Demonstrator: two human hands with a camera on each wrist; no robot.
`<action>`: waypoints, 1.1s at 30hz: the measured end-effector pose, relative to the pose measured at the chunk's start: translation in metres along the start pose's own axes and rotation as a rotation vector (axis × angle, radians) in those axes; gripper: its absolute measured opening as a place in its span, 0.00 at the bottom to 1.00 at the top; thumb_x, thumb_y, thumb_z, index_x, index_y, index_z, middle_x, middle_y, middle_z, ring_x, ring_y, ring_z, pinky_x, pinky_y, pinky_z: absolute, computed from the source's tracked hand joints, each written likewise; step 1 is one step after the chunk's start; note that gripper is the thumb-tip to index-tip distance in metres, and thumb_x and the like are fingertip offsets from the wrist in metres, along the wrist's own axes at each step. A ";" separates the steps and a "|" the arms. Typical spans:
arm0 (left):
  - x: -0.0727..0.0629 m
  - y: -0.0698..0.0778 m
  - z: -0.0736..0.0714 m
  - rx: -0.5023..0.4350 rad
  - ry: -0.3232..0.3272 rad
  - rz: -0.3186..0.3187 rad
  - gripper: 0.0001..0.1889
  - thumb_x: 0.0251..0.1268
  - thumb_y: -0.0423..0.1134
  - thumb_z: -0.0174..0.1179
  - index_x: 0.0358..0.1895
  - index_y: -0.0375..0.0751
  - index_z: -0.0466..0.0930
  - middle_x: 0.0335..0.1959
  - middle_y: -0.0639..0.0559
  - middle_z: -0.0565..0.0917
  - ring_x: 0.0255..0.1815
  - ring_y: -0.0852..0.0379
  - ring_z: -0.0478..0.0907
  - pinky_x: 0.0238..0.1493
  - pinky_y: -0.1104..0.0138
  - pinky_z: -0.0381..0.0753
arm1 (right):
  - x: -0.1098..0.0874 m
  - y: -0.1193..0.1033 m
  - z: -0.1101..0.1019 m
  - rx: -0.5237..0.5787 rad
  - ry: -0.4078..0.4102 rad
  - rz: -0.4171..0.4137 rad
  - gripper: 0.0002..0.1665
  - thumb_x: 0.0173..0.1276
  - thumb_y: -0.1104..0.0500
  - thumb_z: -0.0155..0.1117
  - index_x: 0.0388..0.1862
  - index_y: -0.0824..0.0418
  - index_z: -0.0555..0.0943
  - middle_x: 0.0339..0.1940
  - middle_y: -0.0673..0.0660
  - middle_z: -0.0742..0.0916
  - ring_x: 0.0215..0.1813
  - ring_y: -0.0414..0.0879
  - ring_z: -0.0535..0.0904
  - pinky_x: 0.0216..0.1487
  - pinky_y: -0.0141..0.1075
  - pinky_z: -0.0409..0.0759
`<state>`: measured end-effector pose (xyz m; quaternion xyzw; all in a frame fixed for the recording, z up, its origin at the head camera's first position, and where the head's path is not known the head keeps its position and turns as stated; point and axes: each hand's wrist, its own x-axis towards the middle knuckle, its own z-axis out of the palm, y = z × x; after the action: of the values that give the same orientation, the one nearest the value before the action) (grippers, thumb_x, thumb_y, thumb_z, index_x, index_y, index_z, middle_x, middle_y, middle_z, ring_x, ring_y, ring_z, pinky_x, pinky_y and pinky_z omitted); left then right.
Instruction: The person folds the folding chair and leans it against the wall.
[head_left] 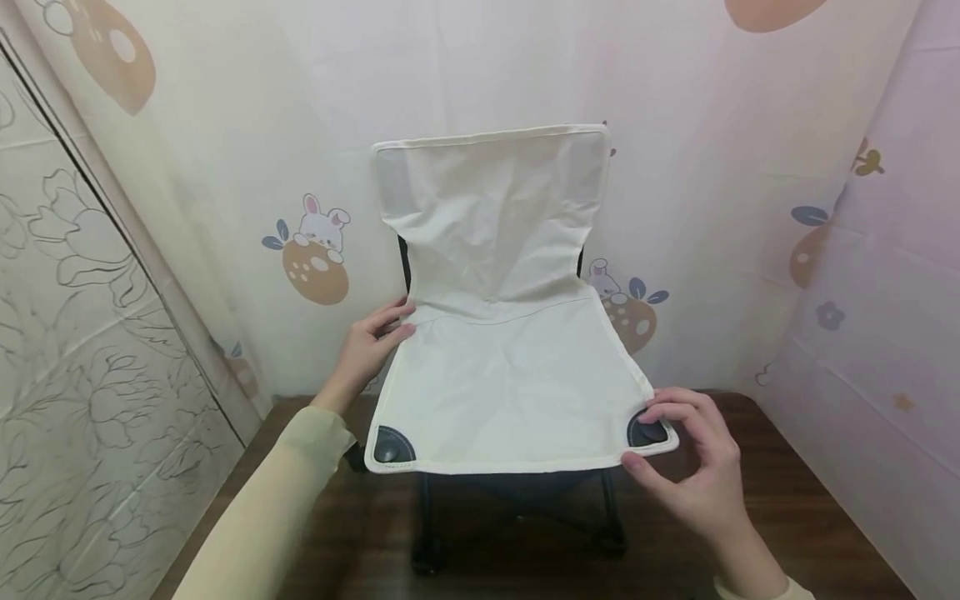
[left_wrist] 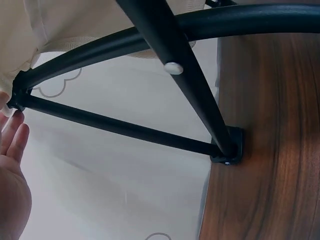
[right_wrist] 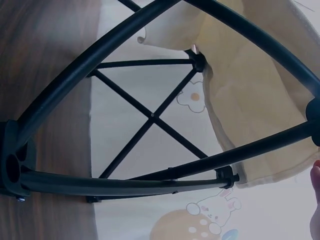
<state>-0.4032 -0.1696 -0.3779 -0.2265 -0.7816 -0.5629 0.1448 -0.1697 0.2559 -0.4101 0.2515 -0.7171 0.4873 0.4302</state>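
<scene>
A folding chair [head_left: 510, 383] with a cream fabric seat and back stands facing me on dark tubular legs. My left hand [head_left: 369, 348] is at the side of the seat near the fold to the back, fingers and thumb around the edge. In the left wrist view its fingers [left_wrist: 14, 132] reach the black corner joint [left_wrist: 21, 90] of the frame. My right hand [head_left: 701, 462] holds the front right corner, its fingers over the dark corner patch [head_left: 647, 429] and its thumb at the front edge. Crossed tubes [right_wrist: 153, 116] show beneath the seat in the right wrist view.
The chair stands on a dark wood-grain tabletop [head_left: 757, 492]. Behind it hangs a pale curtain [head_left: 697, 192] printed with rabbits and carrots. A panel with line-drawn flowers [head_left: 82, 333] closes off the left side, and more curtain [head_left: 885, 275] lines the right.
</scene>
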 end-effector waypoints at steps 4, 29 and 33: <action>0.004 -0.005 0.000 0.010 -0.009 0.000 0.21 0.76 0.39 0.72 0.68 0.41 0.87 0.79 0.50 0.77 0.64 0.39 0.85 0.62 0.62 0.85 | 0.000 -0.002 0.001 -0.016 0.001 -0.002 0.30 0.42 0.71 0.91 0.45 0.72 0.85 0.57 0.66 0.83 0.62 0.49 0.77 0.64 0.25 0.79; -0.024 0.027 -0.017 0.121 -0.055 -0.036 0.21 0.82 0.44 0.64 0.68 0.35 0.84 0.56 0.36 0.90 0.50 0.43 0.89 0.48 0.66 0.85 | 0.003 0.002 0.002 -0.024 0.039 -0.087 0.29 0.54 0.56 0.92 0.42 0.74 0.85 0.54 0.67 0.85 0.61 0.47 0.78 0.65 0.25 0.78; -0.050 0.037 -0.026 0.069 -0.064 -0.064 0.20 0.85 0.40 0.60 0.67 0.29 0.82 0.53 0.31 0.89 0.49 0.39 0.90 0.47 0.63 0.89 | 0.006 0.003 0.000 -0.006 0.034 -0.108 0.28 0.56 0.57 0.91 0.42 0.75 0.86 0.53 0.67 0.86 0.61 0.48 0.79 0.66 0.27 0.78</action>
<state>-0.3421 -0.1934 -0.3632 -0.2142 -0.8117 -0.5323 0.1092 -0.1749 0.2571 -0.4063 0.2804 -0.6964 0.4655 0.4687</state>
